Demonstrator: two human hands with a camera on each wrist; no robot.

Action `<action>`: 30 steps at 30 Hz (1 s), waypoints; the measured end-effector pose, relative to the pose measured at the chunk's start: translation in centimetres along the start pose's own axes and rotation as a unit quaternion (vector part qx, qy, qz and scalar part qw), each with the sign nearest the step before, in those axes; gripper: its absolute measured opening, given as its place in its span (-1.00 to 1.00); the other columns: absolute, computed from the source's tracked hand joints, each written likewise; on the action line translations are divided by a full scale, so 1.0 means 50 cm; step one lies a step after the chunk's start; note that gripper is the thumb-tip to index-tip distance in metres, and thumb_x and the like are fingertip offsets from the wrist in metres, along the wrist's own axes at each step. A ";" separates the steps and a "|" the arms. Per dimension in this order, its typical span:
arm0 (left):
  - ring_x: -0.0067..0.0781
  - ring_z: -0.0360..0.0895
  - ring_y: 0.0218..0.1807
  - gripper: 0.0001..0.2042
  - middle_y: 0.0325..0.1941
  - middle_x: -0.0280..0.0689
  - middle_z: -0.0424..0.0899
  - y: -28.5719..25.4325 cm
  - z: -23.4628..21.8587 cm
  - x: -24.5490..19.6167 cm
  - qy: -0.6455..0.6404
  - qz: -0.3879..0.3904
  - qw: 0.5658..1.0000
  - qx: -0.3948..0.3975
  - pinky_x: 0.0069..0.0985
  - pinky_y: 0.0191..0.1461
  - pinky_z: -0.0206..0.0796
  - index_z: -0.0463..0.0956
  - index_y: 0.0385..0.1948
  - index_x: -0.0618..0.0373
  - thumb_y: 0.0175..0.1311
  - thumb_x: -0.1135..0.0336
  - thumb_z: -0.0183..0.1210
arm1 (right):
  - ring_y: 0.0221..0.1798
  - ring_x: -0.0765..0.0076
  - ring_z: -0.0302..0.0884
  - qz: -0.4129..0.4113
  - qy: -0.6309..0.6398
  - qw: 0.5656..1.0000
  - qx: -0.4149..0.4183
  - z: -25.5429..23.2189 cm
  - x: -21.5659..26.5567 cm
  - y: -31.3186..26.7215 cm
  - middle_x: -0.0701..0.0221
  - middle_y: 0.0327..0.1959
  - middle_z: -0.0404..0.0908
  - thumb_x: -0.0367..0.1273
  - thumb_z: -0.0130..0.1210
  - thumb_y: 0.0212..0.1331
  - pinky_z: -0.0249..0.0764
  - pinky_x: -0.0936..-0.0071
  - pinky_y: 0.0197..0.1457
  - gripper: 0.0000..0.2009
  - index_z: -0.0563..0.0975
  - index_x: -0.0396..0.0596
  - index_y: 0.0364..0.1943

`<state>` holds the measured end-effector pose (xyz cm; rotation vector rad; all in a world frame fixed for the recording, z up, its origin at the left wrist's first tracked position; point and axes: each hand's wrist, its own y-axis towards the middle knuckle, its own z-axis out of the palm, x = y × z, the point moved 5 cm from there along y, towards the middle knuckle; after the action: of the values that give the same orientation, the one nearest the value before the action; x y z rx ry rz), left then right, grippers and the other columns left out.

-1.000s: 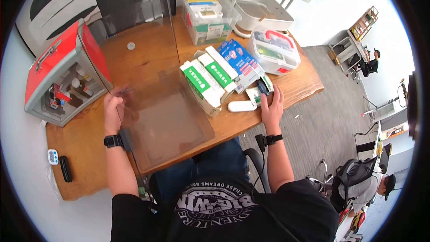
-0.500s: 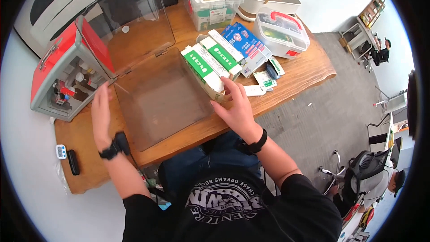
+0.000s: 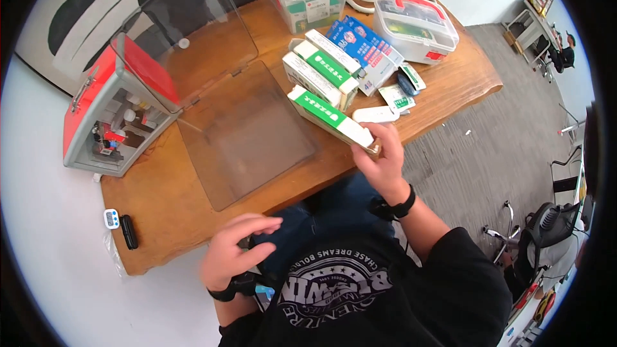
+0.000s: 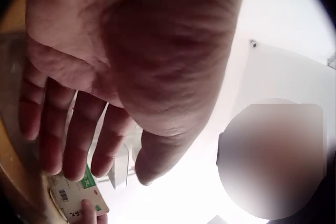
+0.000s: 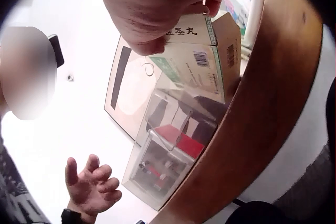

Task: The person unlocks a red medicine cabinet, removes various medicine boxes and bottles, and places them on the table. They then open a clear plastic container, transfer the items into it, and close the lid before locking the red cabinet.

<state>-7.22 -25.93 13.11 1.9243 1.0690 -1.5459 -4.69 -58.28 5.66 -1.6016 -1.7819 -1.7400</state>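
Observation:
My right hand (image 3: 384, 164) grips the near end of a green-and-white medicine box (image 3: 326, 115), thumb on one side and fingers on the other. In the right wrist view this carton (image 5: 197, 61) shows printed characters and barcodes. The box stands slanted beside two similar green-and-white boxes (image 3: 312, 77). Off the table's front edge, in front of the torso, my left hand (image 3: 234, 250) holds nothing, its fingers loosely extended. Between the hands and the wall lies a clear brownish hinged case (image 3: 250, 144), its transparent lid (image 3: 193, 26) raised.
A red-and-grey cabinet (image 3: 119, 125) with bottles stands left. Blue boxes (image 3: 366, 48), small packets (image 3: 397, 97) and a white device (image 3: 376, 114) lie right of the cartons. Behind are a clear bin (image 3: 308, 9) and a red-handled box (image 3: 414, 32). A timer (image 3: 111, 218) lies front left.
My left hand has left the hinged case and drawn back toward the torso. My right hand has gone from the packets to a medicine box, gripped it and shifted it toward me.

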 end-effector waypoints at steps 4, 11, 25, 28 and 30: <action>-0.17 0.67 0.16 -0.61 0.09 -0.09 0.72 0.099 0.090 0.024 0.060 0.017 0.995 0.075 -0.36 0.25 0.47 0.66 0.14 0.24 0.29 0.34 0.38 | 0.16 0.36 0.51 0.098 0.084 0.991 0.018 -0.100 -0.054 -0.054 0.30 0.13 0.57 -0.58 0.31 0.16 0.45 0.34 0.25 -0.56 0.57 -0.17 0.17; -0.03 0.62 0.25 -0.52 0.21 -0.07 0.68 0.217 0.162 0.044 0.117 0.124 0.985 0.012 -0.26 0.36 0.44 0.56 0.29 0.17 0.35 0.30 0.36 | 0.34 0.42 0.45 0.247 0.260 0.931 -0.072 -0.124 -0.104 -0.052 0.34 0.30 0.47 -0.62 0.13 0.34 0.37 0.40 0.42 -0.37 0.25 -0.12 0.50; -0.07 0.37 0.57 -0.19 0.61 0.04 0.31 0.242 0.202 0.075 0.104 0.070 0.989 -0.076 -0.17 0.52 0.37 0.06 0.61 0.26 0.38 0.39 0.32 | 0.31 0.42 0.50 0.234 0.294 0.927 0.007 -0.132 -0.127 -0.063 0.36 0.22 0.54 -0.66 0.05 0.27 0.40 0.37 0.41 -0.38 0.31 -0.13 0.46; -0.01 0.36 0.57 -0.22 0.60 0.09 0.31 0.254 0.221 0.075 0.051 0.079 0.994 -0.055 -0.18 0.54 0.36 0.07 0.60 0.28 0.40 0.38 0.31 | 0.33 0.39 0.46 0.222 0.262 0.939 0.032 -0.123 -0.112 -0.064 0.33 0.26 0.50 -0.60 0.04 0.19 0.36 0.34 0.44 -0.32 0.27 -0.14 0.50; 0.00 0.36 0.57 -0.22 0.61 0.10 0.26 0.261 0.219 0.086 0.076 0.059 0.992 -0.076 -0.19 0.55 0.35 0.03 0.60 0.30 0.42 0.41 0.28 | 0.36 0.33 0.42 0.209 0.257 0.942 0.064 -0.109 -0.095 -0.065 0.30 0.32 0.45 -0.53 0.09 0.15 0.32 0.30 0.48 -0.27 0.25 -0.16 0.51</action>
<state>-3.23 -40.66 4.45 1.9874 1.0798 -1.2346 -8.05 -64.33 1.81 -1.2071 -1.1825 -1.6017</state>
